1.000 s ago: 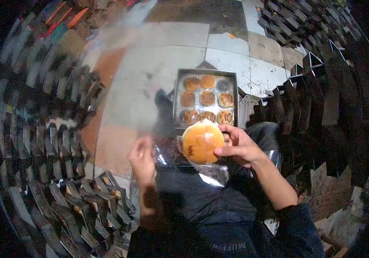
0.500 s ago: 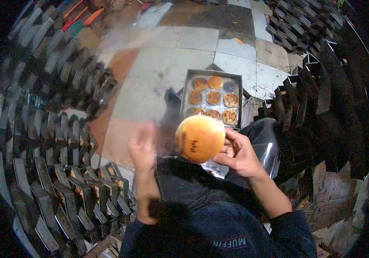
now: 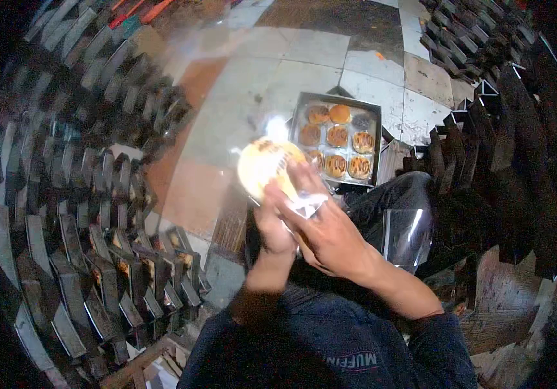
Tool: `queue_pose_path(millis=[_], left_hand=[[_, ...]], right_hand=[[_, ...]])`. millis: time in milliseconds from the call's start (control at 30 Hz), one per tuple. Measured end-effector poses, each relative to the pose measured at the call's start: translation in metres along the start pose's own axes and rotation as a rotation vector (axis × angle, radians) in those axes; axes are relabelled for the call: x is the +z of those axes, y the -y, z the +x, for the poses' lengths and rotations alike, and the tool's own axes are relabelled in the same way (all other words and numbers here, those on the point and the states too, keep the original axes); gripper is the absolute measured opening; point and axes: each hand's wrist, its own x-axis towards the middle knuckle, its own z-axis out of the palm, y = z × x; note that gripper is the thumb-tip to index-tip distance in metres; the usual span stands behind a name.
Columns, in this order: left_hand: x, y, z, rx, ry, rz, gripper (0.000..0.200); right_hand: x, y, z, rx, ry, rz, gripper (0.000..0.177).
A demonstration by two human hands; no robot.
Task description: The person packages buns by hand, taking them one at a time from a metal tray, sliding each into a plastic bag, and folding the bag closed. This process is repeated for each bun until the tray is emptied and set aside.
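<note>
Bun (image 3: 259, 168) is held btwn both hands, just L of frame ctr, slightly above mid-height. It's gripped at its lower R side by R hand (image 3: 337, 240), w/ fingers laid over its face. From below it's supported by L hand (image 3: 274, 227); L fingers are mostly hidden behind bun, so their exact curl can't be told. Bun's face is washed out by glare & blurred; a brownish patch can be seen near its top edge. Clear film (image 3: 307, 205) is bunched under R fingers, w/ bright glints.

Just beyond, upper R of ctr, nine buns (image 3: 337, 136) are set in 3 rows of 3 in a square box (image 3: 377, 139); most are marked w/ brown, one at box's upper R is nearly black. Clear plastic sheet (image 3: 408, 238) is seen R of ctr, over dark trousers (image 3: 392, 194). Tiled floor (image 3: 311, 45) is shown up top. Both frame sides are filled w/ dark angular stacks (image 3: 90, 259).
</note>
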Motion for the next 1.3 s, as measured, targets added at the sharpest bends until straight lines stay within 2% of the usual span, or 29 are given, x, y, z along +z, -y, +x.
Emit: queue_pose_path(millis=[67, 100, 133, 200, 233, 267, 333, 367, 400, 467, 500, 533, 600, 633, 667, 700, 800, 867, 900, 933, 1000, 1033, 1067, 1133, 1167, 1200, 1233, 1267, 1300], left_hand=[[-0.018, -0.014, 0.022, -0.074, 0.038, -0.15, 0.063], [-0.028, -0.019, 0.031, -0.164, 0.104, -0.298, 0.066], [-0.032, -0.02, 0.031, -0.163, 0.093, -0.293, 0.066], [-0.028, -0.029, 0.026, -0.157, 0.083, -0.254, 0.067], [-0.023, -0.028, 0.023, -0.193, 0.056, -0.273, 0.066], [-0.019, -0.023, 0.018, -0.2, 0.018, -0.242, 0.065], [-0.019, -0.004, 0.015, -0.163, 0.01, -0.154, 0.062], [-0.015, -0.016, 0.014, -0.295, 0.07, 0.016, 0.058], [-0.025, -0.012, 0.024, -0.318, -0.009, -0.041, 0.055], [-0.045, -0.025, 0.036, -0.442, 0.051, -0.229, 0.058], [-0.049, -0.037, 0.037, -0.478, 0.023, -0.218, 0.063], [-0.053, -0.039, 0.04, -0.428, -0.013, -0.295, 0.067], [-0.063, -0.039, 0.037, -0.439, 0.041, -0.328, 0.065], [-0.064, -0.035, 0.032, -0.444, 0.04, -0.329, 0.065], [-0.062, -0.029, 0.027, -0.441, -0.008, -0.195, 0.064], [-0.061, -0.023, 0.019, -0.44, -0.054, -0.06, 0.063], [-0.06, -0.001, -0.02, -0.488, 0.103, -0.194, 0.052], [-0.122, 0.058, -0.034, -0.292, -0.086, -0.051, 0.055], [-0.057, 0.028, -0.033, 0.024, -0.093, 0.403, 0.043], [-0.066, 0.027, -0.029, 0.029, -0.095, 0.398, 0.043], [-0.088, 0.012, -0.02, 0.385, 0.141, 0.681, 0.032], [-0.092, 0.002, -0.015, 0.543, 0.088, 1.007, 0.028], [-0.101, -0.005, -0.013, 0.589, 0.032, 1.091, 0.027], [-0.113, -0.006, -0.01, 0.923, -0.099, 0.963, 0.023], [-0.111, -0.018, -0.016, 0.634, -0.157, 0.783, 0.02], [-0.12, -0.021, -0.008, 0.631, -0.161, 0.785, 0.02], [-0.132, -0.021, 0.005, 0.85, -0.08, 1.111, 0.019], [-0.142, -0.018, 0.015, 1.066, 0.009, 1.434, 0.019], [-0.148, -0.01, 0.023, 0.915, -0.024, 1.36, 0.021]], right_hand=[[0.007, 0.004, -0.016, 0.036, -0.008, 0.175, 0.055], [0.009, 0.002, -0.021, 0.001, 0.024, 0.186, 0.038], [0.001, -0.005, -0.023, 0.002, 0.029, 0.197, 0.038], [-0.017, -0.017, -0.023, 0.036, 0.52, 0.585, 0.023], [-0.01, -0.016, -0.024, 0.04, 0.236, 0.663, 0.014], [-0.009, -0.015, -0.016, 0.069, 0.135, 0.626, 0.019], [0.002, -0.02, -0.005, 0.017, 0.225, 0.538, 0.014], [0.006, -0.021, -0.004, -0.024, 0.237, 0.568, 0.013], [0.0, -0.017, -0.007, -0.013, 0.234, 0.568, 0.013], [-0.019, 0.001, -0.013, -0.081, 0.294, 0.873, 0.014], [-0.027, 0.003, -0.019, -0.098, 0.556, 1.073, 0.017], [-0.026, -0.012, -0.02, -0.101, 0.559, 1.075, 0.017], [-0.017, -0.044, -0.02, -0.127, 0.836, 1.079, 0.019], [-0.011, -0.04, -0.018, 0.191, 0.469, 0.667, 0.017], [0.011, -0.039, -0.023, 0.257, -0.045, 0.151, 0.017], [0.013, -0.037, -0.017, 0.171, -0.171, 0.184, 0.018], [0.007, -0.03, -0.011, -0.115, -0.369, 0.25, 0.023], [0.02, -0.034, -0.013, -0.021, -0.53, 0.348, 0.013], [0.024, -0.029, -0.015, 0.214, -0.569, 0.478, 0.007], [0.032, -0.032, -0.015, 0.318, -0.638, 0.522, 0.005], [0.033, -0.027, -0.023, 0.462, -0.512, 0.65, 0.007], [0.031, -0.027, -0.021, 0.46, -0.462, 0.666, 0.008], [0.024, -0.026, -0.014, 0.454, -0.41, 0.684, 0.009], [-0.005, -0.023, 0.008, 0.137, -0.29, 0.206, 0.016], [0.002, -0.026, 0.006, 0.064, -0.346, 0.177, 0.017], [0.013, -0.032, 0.0, -0.01, -0.403, 0.146, 0.018], [0.04, -0.052, -0.008, 0.004, -0.411, 0.146, 0.016], [0.063, -0.064, -0.002, 0.232, -0.305, 0.173, 0.012], [0.083, -0.078, -0.011, 0.289, -0.275, 0.25, 0.009]])
